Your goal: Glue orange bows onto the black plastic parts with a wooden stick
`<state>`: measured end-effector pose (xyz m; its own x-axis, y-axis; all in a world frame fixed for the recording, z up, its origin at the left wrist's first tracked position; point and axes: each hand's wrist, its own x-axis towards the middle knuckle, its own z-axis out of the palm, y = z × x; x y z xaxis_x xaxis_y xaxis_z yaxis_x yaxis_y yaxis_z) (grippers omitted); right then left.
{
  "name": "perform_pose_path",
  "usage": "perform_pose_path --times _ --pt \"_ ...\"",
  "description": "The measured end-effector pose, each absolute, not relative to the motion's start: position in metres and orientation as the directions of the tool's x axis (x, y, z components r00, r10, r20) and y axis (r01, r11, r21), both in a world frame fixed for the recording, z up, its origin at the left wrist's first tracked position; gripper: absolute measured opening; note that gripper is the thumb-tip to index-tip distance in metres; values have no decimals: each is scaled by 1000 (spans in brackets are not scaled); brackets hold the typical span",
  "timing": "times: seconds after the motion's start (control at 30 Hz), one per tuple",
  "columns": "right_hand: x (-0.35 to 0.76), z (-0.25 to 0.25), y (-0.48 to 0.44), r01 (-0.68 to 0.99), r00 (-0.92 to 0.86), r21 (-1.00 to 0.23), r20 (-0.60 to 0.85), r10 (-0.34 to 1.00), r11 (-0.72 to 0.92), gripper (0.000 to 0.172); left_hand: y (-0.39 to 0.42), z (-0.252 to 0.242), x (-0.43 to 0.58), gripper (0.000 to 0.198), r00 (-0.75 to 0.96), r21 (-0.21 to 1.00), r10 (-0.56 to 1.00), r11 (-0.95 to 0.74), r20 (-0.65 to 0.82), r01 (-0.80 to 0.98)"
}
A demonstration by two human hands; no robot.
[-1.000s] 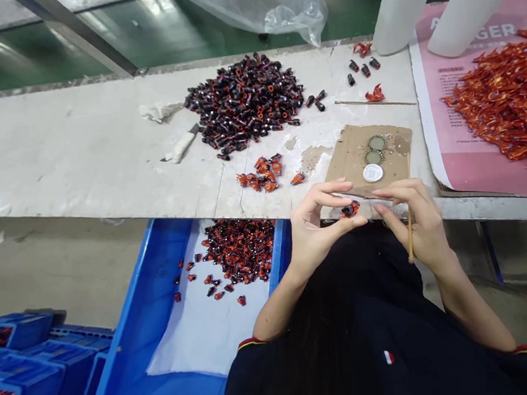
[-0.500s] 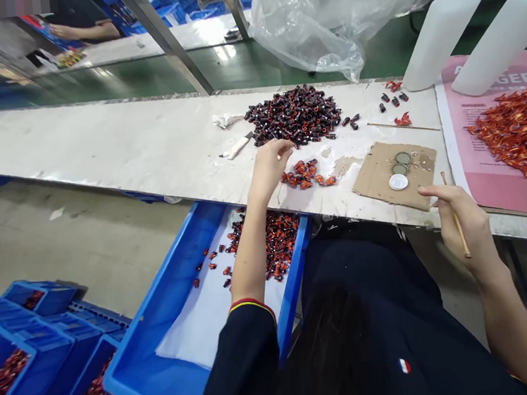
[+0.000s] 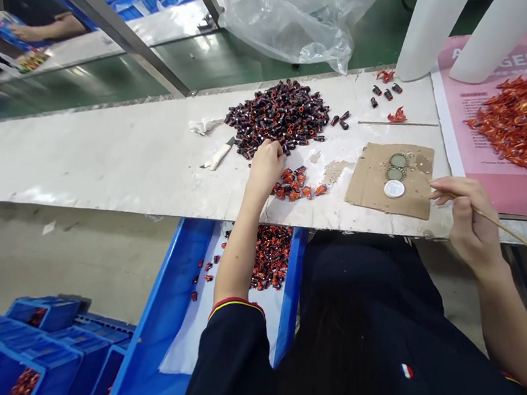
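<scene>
My left hand (image 3: pixel 267 163) is closed at the near edge of a heap of small dark parts with red rims (image 3: pixel 283 116); what its fingertips hold, if anything, is hidden. Just right of that hand lies a small group of orange-and-dark pieces (image 3: pixel 294 184). A thin wooden stick (image 3: pixel 504 227) is held in my right hand (image 3: pixel 473 221), its tip near the right edge of a brown cardboard piece (image 3: pixel 365 188). On the cardboard are a white round cap (image 3: pixel 394 188) and two greenish discs.
Below the bench edge sits a blue bin (image 3: pixel 162 306) of finished-looking red and dark pieces. White bottles (image 3: pixel 442 16) and an orange heap (image 3: pixel 517 126) are at right, a knife (image 3: pixel 218 155) at left. Behind hangs a plastic bag (image 3: pixel 288 21); a person's arm (image 3: pixel 49 29) shows at upper left.
The whole view has shifted slightly. My left hand's fingers have drawn closer together by the dark heap. In my right hand the stick has turned from steep to slanting, its far end now pointing right.
</scene>
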<state>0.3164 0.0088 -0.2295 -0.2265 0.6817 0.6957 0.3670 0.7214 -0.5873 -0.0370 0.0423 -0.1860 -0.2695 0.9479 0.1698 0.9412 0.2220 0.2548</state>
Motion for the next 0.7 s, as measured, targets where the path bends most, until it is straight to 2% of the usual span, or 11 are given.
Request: perform_pose_path --times 0.07,0.17,0.23,0.33,0.4,0.5,0.6,0.7 --pt "312 -227 15 369 -228 -563 716 660 739 32 42 -187 -39 12 -270 245 947 223 174 943" --pt "305 -225 21 394 -214 -537 736 643 746 31 43 -190 -42 16 -285 275 928 216 240 937" --pt "302 -227 22 347 -167 -567 746 644 747 27 39 -191 -41 22 -295 358 885 161 361 920" --pt "296 -232 24 215 -88 -638 741 665 739 23 25 -191 -25 28 -278 576 830 -62 483 815" --pt "294 -236 26 174 -82 -682 709 700 711 26 10 -192 -5 24 -224 761 878 -210 423 614" --pt "293 -240 29 163 -126 -747 632 764 645 26 -12 -196 30 21 -130 957 964 -201 231 211" --pt "293 -239 29 185 -171 -787 564 808 589 21 -25 -203 59 24 -117 993 987 -115 111 -36" --pt "291 -235 27 164 -75 -783 597 799 601 19 -28 -208 78 32 -105 989 993 -64 50 -136"
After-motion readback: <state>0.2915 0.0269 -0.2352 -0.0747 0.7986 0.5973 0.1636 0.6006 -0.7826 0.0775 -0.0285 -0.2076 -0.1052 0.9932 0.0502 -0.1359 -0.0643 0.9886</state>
